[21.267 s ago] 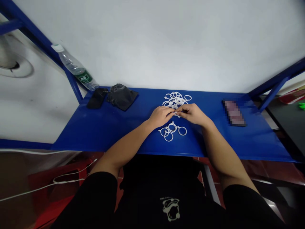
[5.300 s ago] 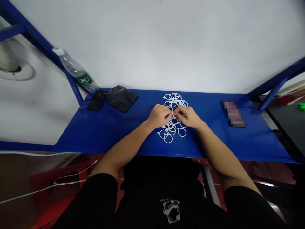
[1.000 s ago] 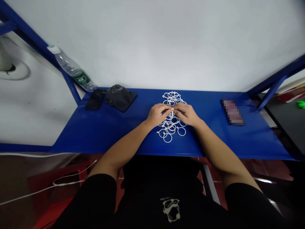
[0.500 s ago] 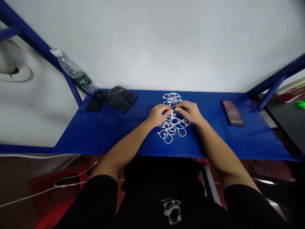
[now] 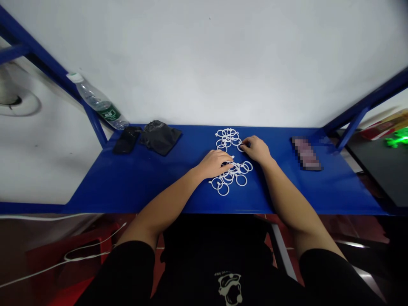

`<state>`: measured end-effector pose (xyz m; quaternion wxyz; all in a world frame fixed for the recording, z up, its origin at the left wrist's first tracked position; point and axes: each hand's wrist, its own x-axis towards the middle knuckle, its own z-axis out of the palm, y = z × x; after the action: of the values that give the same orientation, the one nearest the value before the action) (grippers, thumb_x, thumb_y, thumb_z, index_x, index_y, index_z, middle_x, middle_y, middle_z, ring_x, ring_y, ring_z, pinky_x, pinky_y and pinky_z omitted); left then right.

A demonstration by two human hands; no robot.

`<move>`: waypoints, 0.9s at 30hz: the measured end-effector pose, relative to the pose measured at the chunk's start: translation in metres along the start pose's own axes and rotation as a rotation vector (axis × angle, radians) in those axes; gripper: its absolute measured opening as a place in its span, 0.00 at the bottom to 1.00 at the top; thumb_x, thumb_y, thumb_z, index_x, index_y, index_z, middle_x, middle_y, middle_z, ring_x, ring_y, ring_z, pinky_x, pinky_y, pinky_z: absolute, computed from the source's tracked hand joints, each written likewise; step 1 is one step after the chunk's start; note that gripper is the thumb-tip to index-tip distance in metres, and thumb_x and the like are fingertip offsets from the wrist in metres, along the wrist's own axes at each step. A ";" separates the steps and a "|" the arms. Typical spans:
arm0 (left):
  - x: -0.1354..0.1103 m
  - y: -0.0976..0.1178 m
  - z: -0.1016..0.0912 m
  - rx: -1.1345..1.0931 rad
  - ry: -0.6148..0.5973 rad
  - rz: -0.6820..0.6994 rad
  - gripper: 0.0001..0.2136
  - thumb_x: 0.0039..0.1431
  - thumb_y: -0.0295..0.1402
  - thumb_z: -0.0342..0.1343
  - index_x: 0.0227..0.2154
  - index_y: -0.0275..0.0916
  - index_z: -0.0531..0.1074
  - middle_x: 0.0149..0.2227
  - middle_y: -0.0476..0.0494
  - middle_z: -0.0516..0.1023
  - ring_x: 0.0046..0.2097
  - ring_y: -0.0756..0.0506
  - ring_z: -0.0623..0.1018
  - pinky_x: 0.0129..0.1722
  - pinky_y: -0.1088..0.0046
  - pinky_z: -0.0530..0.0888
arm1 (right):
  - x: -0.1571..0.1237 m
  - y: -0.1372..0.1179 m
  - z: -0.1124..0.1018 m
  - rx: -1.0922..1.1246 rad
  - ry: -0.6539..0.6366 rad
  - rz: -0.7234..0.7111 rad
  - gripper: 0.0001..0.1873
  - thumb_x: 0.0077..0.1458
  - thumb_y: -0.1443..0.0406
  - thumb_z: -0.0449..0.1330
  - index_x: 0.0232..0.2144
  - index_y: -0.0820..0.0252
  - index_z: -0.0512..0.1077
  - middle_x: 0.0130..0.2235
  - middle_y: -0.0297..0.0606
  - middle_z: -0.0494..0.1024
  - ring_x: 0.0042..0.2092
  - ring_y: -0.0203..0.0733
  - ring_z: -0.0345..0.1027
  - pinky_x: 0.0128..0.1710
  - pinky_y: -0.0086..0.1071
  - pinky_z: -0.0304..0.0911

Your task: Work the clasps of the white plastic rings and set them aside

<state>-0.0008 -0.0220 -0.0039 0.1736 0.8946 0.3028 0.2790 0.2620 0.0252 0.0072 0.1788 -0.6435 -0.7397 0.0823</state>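
Observation:
Two groups of white plastic rings lie on the blue shelf (image 5: 143, 178). The far pile (image 5: 227, 137) sits near the wall; the near group (image 5: 232, 176) is spread closer to me. My left hand (image 5: 214, 163) rests on the near group, fingers curled over the rings. My right hand (image 5: 257, 149) has reached to the right edge of the far pile, its fingertips pinching a ring (image 5: 241, 147) there.
A plastic water bottle (image 5: 97, 102) leans against the blue frame at the back left. Next to it lie a black phone (image 5: 126, 139) and a black pouch (image 5: 160, 137). A blurred phone-like object (image 5: 306, 153) lies at the right. White wall behind.
My hands have come apart. The left one has dropped onto the near rings, which now number more than before. The right one has moved back to the far pile.

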 end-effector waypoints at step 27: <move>0.001 -0.004 0.000 -0.115 0.351 -0.132 0.16 0.76 0.34 0.59 0.62 0.40 0.75 0.48 0.41 0.87 0.44 0.45 0.86 0.51 0.61 0.84 | -0.026 -0.043 -0.014 0.420 0.188 -0.366 0.15 0.70 0.55 0.60 0.47 0.52 0.84 0.42 0.40 0.87 0.40 0.46 0.79 0.44 0.42 0.74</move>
<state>-0.0024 -0.0185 -0.0056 0.1869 0.7990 0.3699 0.4357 0.2305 -0.0085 0.0316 0.3876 -0.4531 -0.7905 0.1402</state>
